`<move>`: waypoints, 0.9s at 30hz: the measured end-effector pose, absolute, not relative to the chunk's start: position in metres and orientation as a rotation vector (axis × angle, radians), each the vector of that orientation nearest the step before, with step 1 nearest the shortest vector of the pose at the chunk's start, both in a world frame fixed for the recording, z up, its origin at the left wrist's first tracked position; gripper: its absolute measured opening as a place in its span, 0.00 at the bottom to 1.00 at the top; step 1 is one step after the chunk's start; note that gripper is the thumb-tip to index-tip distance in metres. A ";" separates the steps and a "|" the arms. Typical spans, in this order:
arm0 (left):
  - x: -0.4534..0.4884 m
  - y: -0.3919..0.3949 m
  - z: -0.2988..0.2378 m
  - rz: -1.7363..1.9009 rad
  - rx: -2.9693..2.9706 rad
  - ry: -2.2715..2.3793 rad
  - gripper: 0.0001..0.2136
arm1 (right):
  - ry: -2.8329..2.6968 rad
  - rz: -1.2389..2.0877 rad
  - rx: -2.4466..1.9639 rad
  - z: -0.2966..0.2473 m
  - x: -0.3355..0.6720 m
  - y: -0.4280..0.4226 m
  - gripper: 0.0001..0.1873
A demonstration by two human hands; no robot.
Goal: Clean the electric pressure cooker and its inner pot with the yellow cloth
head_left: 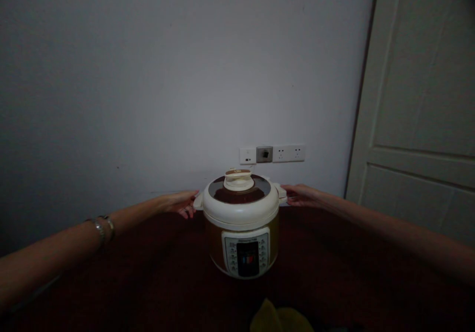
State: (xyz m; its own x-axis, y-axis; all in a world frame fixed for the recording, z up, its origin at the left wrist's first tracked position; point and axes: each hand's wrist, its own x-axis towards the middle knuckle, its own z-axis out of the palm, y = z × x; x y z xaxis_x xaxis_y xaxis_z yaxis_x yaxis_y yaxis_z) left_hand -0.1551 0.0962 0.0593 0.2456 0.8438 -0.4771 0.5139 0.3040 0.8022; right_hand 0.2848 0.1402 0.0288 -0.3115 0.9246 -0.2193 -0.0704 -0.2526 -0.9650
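Observation:
An electric pressure cooker [241, 218] stands upright on the dark red table [156, 272], its lid on and its control panel facing me. The lid is cream around a dark top, with a knob-like handle [238, 179] in the middle. At the cooker's left side handle, my left hand [181, 203] has its thumb up on the handle and its fingers curled below. My right hand [300, 195] closes around the right side handle, the fingertips partly hidden behind it. Bracelets circle my left wrist.
Behind the cooker is a pale wall with a row of sockets [288, 153] and a dark plug or knob [264, 154]. A panelled door [419, 114] is at the right. A yellowish cloth-like thing [280, 319] lies at the front edge of view.

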 end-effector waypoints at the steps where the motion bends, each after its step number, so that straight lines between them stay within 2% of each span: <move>1: -0.157 0.098 0.056 0.366 1.345 1.407 0.25 | -1.217 1.666 -1.141 0.029 0.285 0.141 0.07; 5: -0.163 0.103 0.047 0.412 1.310 1.375 0.20 | -1.201 1.654 -1.150 0.027 0.285 0.142 0.08; 27: -0.143 0.090 0.040 0.690 1.219 1.404 0.15 | -1.044 1.787 -1.207 0.015 0.283 0.158 0.09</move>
